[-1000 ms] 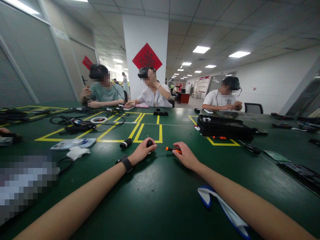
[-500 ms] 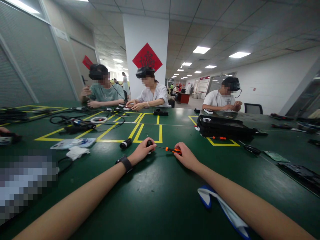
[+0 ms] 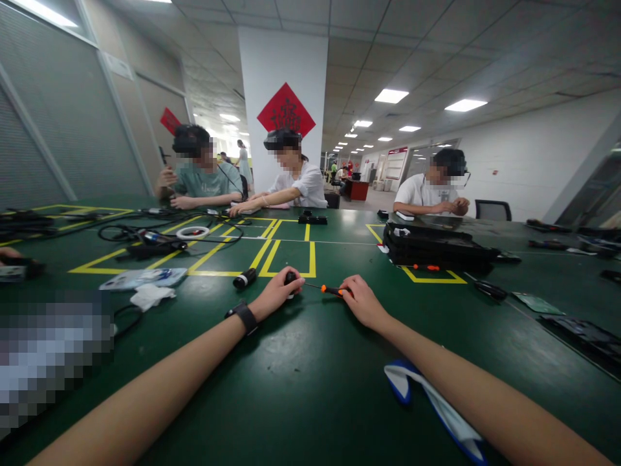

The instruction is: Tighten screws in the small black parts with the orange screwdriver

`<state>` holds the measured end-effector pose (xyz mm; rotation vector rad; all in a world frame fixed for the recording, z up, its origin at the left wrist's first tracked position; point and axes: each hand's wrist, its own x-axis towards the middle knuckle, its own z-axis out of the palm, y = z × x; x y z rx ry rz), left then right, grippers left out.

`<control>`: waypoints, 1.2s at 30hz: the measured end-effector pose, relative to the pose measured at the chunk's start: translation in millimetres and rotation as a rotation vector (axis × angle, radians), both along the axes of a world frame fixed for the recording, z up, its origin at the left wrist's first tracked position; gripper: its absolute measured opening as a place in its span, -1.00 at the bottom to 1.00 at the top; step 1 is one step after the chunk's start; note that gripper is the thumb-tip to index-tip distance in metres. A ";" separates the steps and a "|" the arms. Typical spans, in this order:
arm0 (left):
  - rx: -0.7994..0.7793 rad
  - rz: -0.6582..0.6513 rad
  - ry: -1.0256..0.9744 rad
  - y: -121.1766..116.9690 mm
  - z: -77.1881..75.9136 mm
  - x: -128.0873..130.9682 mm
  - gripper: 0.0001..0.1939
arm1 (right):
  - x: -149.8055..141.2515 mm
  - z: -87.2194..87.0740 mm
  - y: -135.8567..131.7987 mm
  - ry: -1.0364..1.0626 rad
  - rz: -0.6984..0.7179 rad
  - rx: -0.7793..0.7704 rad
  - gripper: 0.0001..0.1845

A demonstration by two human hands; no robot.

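- Left hand (image 3: 280,292) pinches small black part (image 3: 290,278); if your hold's loose, it could spin.
- Right hand (image 3: 365,303) grips screwdriver (image 3: 332,290); your tilting could skid it off.

hands (image 3: 323,294) holding screwdriver (image 3: 334,291), small black part (image 3: 290,278)

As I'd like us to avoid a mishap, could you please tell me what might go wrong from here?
The right hand holds an orange-and-black screwdriver whose thin shaft points toward the fingers of the left hand, which grip a small black part; a slip might jab them. The black cylinder with a white band lies on its side near the left hand and could roll if knocked.
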<state>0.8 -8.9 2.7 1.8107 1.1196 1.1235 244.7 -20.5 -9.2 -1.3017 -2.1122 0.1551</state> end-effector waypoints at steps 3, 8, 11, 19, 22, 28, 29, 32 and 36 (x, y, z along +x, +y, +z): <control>0.014 -0.004 0.014 -0.2 0.2 -0.5 -0.71 | 0.4 1.3 -2.4 0.030 0.011 0.017 -0.86; 0.025 -0.012 0.033 0.0 -0.8 -0.7 -0.74 | -1.1 2.1 -4.1 0.034 0.022 0.036 -0.78; 0.029 -0.013 0.039 -0.4 -0.7 -0.2 -0.75 | -2.2 2.3 -4.1 0.031 -0.023 0.059 -0.76; 0.018 -0.022 0.030 0.4 -0.3 -0.2 -0.75 | -0.9 0.8 -1.8 0.001 -0.007 0.043 -0.82; 0.033 -0.014 0.040 1.2 -0.8 -0.7 -0.74 | -0.4 2.2 -3.3 0.033 0.025 0.051 -0.85; 0.036 -0.024 0.037 2.3 -2.4 -1.2 -0.74 | -2.0 2.8 -4.9 0.031 0.014 0.005 -0.75; 0.032 -0.025 0.035 2.3 -2.5 -1.3 -0.74 | -2.0 2.3 -4.2 0.025 -0.011 0.001 -0.73; 0.031 -0.022 0.025 1.9 -2.1 -1.1 -0.75 | -1.7 1.0 -1.4 -0.014 -0.060 -0.021 -0.74; 0.020 -0.031 0.008 0.9 -0.9 -0.8 -0.75 | -1.1 1.7 -1.0 -0.033 -0.043 -0.034 -0.76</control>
